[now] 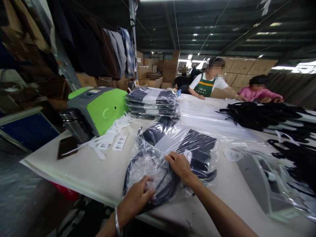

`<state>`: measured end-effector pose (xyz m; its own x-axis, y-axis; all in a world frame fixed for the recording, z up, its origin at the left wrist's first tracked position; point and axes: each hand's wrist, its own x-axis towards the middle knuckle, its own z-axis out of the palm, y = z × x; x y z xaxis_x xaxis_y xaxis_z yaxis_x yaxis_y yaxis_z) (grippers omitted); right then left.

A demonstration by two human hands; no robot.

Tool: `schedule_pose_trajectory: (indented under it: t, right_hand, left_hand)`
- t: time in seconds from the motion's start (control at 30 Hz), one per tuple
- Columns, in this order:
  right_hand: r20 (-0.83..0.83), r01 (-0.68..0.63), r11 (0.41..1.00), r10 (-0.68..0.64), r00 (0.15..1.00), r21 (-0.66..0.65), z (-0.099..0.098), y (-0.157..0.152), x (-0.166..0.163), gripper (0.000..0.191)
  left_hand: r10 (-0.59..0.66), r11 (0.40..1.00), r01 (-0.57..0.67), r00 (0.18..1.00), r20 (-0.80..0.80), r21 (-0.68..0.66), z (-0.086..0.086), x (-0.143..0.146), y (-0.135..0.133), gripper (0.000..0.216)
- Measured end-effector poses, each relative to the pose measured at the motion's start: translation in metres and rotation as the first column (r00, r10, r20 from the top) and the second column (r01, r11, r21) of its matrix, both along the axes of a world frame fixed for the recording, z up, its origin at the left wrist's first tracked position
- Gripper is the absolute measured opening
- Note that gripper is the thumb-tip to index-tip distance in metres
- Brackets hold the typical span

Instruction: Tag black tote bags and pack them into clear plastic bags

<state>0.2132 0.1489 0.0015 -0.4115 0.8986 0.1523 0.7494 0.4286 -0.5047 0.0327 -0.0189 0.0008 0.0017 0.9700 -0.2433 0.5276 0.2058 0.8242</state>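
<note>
At the near edge of the white table (81, 171), a clear plastic bag (148, 154) is lying flat with a dark garment (199, 144) inside (its cords are looping toward the front). The left hand (137, 196) is pressing on the bag's near end, fingers half-curled and clasping nothing. The right hand (179, 165) is resting on the bag's middle, fingers bent down; whether they are pinching the film I cannot tell. Barcode labels (119, 143) are lying to the left, near a green machine (98, 107). Behind, a stack of bagged garments (153, 102) is sitting, and a person in a green apron (207, 86) is working farther back.
</note>
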Motion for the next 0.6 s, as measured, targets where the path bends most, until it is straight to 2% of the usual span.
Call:
schedule_pose_trajectory:
  t: [0.13,0.2,0.27,0.37,0.43,0.5,0.6]
  right_hand:
    - [0.041,0.042,0.993,-0.038,0.998,-0.113,0.003,0.007,-0.003,0.023]
    - [0.03,0.052,0.989,-0.049,0.998,-0.137,0.003,0.009,-0.003,0.023]
    - [0.014,0.041,0.991,-0.04,0.999,-0.126,0.001,0.01,-0.003,0.022]
    - [0.0,-0.005,0.995,0.005,1.0,-0.095,-0.002,0.009,0.0,0.021]
    - [-0.009,-0.041,0.996,0.04,0.999,-0.082,-0.003,0.008,0.002,0.02]
    - [-0.018,-0.059,0.995,0.058,0.998,-0.081,-0.002,0.007,0.003,0.019]
    - [-0.017,-0.053,0.995,0.052,0.998,-0.087,0.001,0.005,0.004,0.018]
  left_hand:
    - [0.052,0.982,-0.02,0.984,-0.169,0.188,0.02,-0.007,0.022,0.041]
    - [0.049,0.956,0.021,0.972,-0.231,0.294,0.03,-0.011,0.049,0.036]
    - [0.01,0.935,0.092,0.959,-0.283,0.342,0.034,-0.014,0.084,0.032]
    - [-0.111,0.931,0.209,0.944,-0.31,0.301,0.029,-0.015,0.135,0.03]
    - [-0.184,0.922,0.274,0.931,-0.314,0.273,0.023,-0.013,0.159,0.029]
    - [-0.243,0.91,0.329,0.916,-0.319,0.252,0.019,-0.011,0.171,0.024]
    - [-0.273,0.903,0.357,0.906,-0.324,0.239,0.017,-0.009,0.174,0.013]
